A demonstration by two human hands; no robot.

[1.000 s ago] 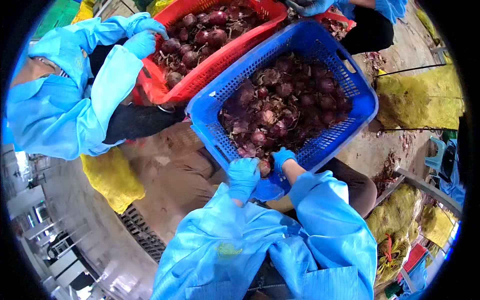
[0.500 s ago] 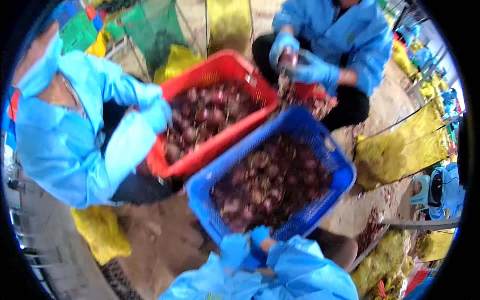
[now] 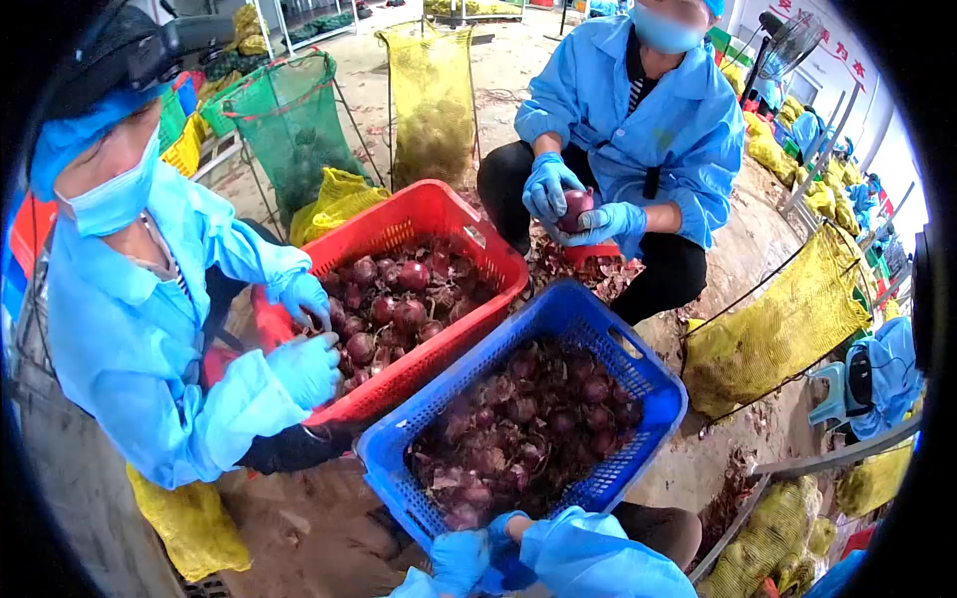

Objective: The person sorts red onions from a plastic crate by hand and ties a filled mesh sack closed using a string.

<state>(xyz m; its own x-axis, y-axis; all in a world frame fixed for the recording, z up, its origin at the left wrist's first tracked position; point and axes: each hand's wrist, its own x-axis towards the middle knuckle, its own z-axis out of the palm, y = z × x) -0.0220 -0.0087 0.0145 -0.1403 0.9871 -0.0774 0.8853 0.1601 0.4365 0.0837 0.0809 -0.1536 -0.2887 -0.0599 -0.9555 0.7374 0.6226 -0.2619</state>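
My left hand (image 3: pixel 461 560), in a blue glove, is at the near edge of the blue crate (image 3: pixel 623 478), its fingers curled inward. Close beside it is my right hand (image 3: pixel 505 529), also blue-gloved and with bent fingers. Both look closed, but what lies between them is hidden. Inside the blue crate are many red onions (image 3: pixel 523 409) among loose dry skins; the nearest ones lie just beyond my hands.
A red crate (image 3: pixel 439 349) of onions touches the blue one. One co-worker reaches into it at left; another, across from me, holds an onion (image 3: pixel 575 210). Yellow net bags (image 3: pixel 778 324) and a green net bag (image 3: pixel 299 135) hang on frames around us.
My view has tilted up and steadied, so the crates sit differently in frame. The left co-worker's hands have moved apart over the red crate. My hands stay together at the blue crate's near edge.
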